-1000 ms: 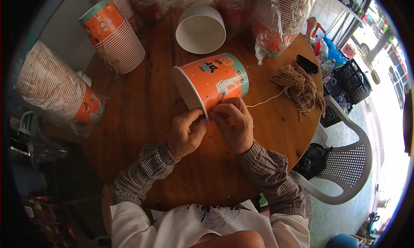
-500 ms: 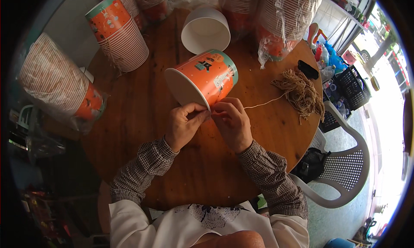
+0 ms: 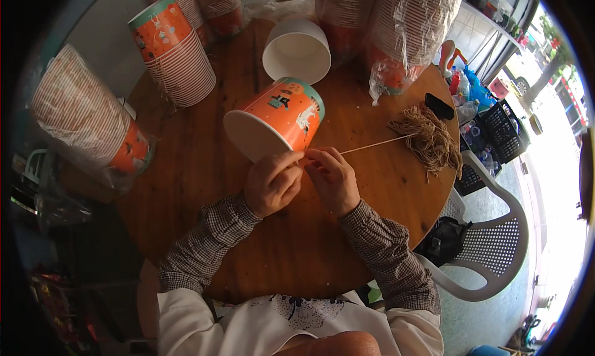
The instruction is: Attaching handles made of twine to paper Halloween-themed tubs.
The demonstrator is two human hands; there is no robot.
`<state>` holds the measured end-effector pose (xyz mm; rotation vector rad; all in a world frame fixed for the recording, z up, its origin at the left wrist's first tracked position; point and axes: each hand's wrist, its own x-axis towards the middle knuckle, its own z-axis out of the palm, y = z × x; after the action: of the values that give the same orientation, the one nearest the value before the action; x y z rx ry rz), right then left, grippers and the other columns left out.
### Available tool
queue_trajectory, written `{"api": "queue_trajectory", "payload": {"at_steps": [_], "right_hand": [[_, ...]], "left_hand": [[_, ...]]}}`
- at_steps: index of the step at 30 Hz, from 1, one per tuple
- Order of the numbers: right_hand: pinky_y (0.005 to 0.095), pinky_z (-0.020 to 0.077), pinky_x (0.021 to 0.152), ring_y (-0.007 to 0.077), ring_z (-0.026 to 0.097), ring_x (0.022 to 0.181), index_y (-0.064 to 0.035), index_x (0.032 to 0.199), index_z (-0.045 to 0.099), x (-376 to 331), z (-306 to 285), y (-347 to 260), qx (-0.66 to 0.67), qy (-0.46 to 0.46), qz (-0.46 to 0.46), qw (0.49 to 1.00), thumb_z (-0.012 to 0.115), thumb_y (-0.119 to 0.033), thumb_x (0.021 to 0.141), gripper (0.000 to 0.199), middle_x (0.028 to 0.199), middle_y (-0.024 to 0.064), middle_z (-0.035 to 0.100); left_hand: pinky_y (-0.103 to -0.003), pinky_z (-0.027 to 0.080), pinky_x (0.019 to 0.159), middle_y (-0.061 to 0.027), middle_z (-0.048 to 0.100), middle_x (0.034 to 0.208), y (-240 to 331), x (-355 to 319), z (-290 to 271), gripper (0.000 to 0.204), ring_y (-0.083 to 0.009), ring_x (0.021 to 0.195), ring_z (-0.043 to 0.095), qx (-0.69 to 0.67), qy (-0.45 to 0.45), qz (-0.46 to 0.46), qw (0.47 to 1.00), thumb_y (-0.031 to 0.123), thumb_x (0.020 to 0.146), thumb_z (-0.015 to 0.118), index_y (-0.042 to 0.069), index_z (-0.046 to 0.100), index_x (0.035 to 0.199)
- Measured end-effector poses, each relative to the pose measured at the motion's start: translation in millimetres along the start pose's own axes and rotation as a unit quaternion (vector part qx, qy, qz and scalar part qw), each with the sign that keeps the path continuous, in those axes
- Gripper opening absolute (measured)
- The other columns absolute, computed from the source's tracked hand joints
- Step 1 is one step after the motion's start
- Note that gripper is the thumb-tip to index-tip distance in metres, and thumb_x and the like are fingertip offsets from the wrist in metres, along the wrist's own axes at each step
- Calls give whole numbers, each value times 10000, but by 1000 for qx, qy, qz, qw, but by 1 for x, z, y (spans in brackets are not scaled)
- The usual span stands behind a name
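Note:
An orange and green paper bucket (image 3: 282,111) with printed figures lies tipped over on the table, its wide white mouth facing the lower left. My left hand (image 3: 273,184) is closed, its fingertips pinched at the rim's lower right edge. Close beside it, my right hand (image 3: 333,179) pinches a thin strand of twine (image 3: 378,144). That strand runs taut to a tangled tan heap of twine (image 3: 431,139) on the right. Where the fingertips meet, the strand's end is hidden.
Behind lies a white-mouthed bucket (image 3: 297,52) on its side. Stacked buckets (image 3: 176,55) stand at the back left, wrapped stacks (image 3: 90,117) at the far left and a tall wrapped stack (image 3: 403,34) at the back right. A black object (image 3: 439,106) adjoins the twine; a chair (image 3: 496,232) stands right.
The bucket has shifted left and rolled a little. My left fingers have curled in more, and the strand from my right hand has been drawn straighter.

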<state>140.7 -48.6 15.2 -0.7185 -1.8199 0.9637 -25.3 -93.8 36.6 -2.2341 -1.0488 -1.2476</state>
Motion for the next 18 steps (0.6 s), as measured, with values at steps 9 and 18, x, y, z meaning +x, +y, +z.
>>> {"api": "queue_trajectory", "payload": {"at_steps": [9,18], "right_hand": [[261,518,620,149,631,749,-43,1096,630,-1,-3,-11,-88,23,7,996,629,-18,854,244,908,75,616],[320,509,590,241,619,717,-43,926,641,19,-2,-13,-229,9,-147,962,669,-46,824,106,837,90,611]], "left_hand": [[-350,515,618,-87,647,762,-22,6,-12,21,-250,696,657,-49,18,-259,965,53,934,534,36,523,928],[-254,487,608,-57,608,775,-12,9,-18,102,-115,662,588,-222,19,-316,922,65,971,505,12,522,1056]]}}
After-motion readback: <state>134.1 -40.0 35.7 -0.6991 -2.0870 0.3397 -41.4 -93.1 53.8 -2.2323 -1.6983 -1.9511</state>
